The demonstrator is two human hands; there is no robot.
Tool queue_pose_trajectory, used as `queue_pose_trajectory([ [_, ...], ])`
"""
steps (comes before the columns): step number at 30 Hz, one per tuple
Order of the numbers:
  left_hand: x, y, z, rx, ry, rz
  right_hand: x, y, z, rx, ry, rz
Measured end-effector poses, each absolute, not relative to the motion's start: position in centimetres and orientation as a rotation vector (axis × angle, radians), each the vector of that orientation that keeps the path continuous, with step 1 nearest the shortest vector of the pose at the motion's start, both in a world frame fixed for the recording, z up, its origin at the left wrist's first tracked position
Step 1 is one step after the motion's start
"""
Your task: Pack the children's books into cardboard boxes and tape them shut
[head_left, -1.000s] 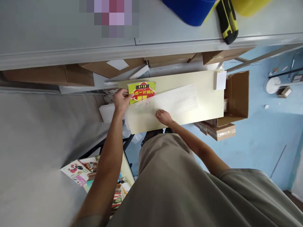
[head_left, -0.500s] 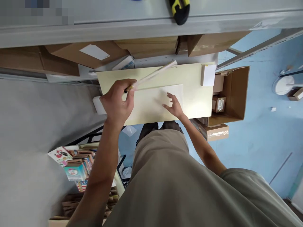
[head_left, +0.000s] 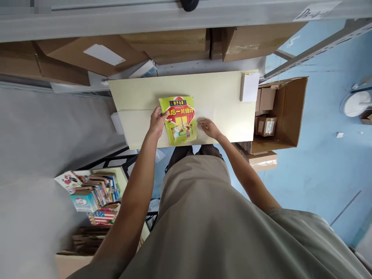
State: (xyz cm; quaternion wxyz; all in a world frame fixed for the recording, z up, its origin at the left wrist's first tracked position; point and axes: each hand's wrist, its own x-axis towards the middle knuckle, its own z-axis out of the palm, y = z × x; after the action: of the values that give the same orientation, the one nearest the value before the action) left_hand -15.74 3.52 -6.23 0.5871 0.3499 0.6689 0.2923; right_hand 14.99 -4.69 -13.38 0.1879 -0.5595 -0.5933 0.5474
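Observation:
A thin picture book [head_left: 180,126] with a yellow-green cover and red title lies cover up over the pale tabletop [head_left: 226,124]. My left hand [head_left: 157,123] grips its left edge, thumb on the cover. Just right of the book, my right hand [head_left: 209,128] is low over a thin whitish sheet [head_left: 207,113], its fingers bent and drawn together. Whether it pinches the sheet is too small to tell. The book covers part of this sheet.
A small white box [head_left: 250,87] stands at the tabletop's right end. Beyond it is an open carton [head_left: 292,116] with smaller boxes inside. Cardboard boxes [head_left: 177,46] line the shelf ahead. Several books [head_left: 100,190] stand at lower left.
The book, earlier raised and seen edge-on in my left hand, is now lowered and turned cover up. My right hand's spread fingers have drawn together beside it. The view has shifted slightly.

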Motion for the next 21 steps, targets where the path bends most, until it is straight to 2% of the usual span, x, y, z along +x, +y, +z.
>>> queue_pose_trajectory([
  [4, -17.7, 2.2, -6.6, 0.785, 1.504, 0.648, 15.1, -3.8, -14.0, -1.622, -1.529, 1.572],
  [10, -17.4, 1.0, -11.6, 0.797, 1.712, 0.536, 14.3, -4.1, -14.4, -1.708, -1.496, 1.485],
  [15, -17.1, 1.2, -14.4, 0.977, 1.765, 0.421, 14.6, -5.8, -14.2, -1.889, -1.463, 1.258],
  [21, -17.5, 1.3, -14.9, 0.984, 1.705, 0.456, 15.7, -8.2, -13.4, -2.277, -1.230, 0.912],
])
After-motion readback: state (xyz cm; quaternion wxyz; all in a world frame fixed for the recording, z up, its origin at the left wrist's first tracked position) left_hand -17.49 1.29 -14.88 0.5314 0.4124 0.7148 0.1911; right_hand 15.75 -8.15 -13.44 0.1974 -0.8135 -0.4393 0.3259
